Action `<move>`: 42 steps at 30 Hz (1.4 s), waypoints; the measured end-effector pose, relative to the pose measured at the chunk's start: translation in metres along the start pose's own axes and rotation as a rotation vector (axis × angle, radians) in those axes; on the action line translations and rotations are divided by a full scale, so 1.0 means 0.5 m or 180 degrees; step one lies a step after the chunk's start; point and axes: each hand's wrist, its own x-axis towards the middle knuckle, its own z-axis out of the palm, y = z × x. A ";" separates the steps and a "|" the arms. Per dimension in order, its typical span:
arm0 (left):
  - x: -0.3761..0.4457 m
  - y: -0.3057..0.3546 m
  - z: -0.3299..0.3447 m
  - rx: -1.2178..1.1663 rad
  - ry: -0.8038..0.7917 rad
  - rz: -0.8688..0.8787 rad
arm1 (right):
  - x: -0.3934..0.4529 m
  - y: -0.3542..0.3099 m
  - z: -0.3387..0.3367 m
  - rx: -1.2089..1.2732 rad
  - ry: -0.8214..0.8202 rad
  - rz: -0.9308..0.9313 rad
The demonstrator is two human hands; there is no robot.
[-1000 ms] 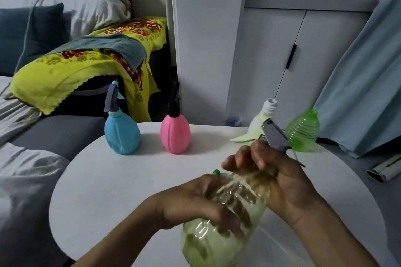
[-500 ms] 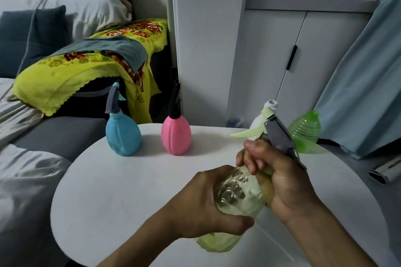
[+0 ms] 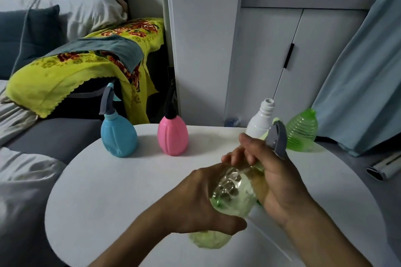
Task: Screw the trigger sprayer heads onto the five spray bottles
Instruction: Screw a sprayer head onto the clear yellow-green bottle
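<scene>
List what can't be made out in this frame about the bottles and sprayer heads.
Head view only:
- Neck joint of the pale green bottle: covered by the right hand, so how far the grey sprayer head is threaded cannot be told.
- The bottle's base: blurred, partly behind the left hand.
- Green ribbed bottle: top too small to judge.
- White bottle: lower body hidden.

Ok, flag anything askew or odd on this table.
Nothing spilled or damaged. The green ribbed bottle leans, tilted beside the upright white bottle; both lack sprayer heads. The blue bottle and pink bottle stand upright, capped.
</scene>
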 end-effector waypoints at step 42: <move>0.102 -0.049 -0.055 -0.1382 0.1734 -0.0463 | 0.272 0.181 -0.128 -0.2619 0.0602 -0.0209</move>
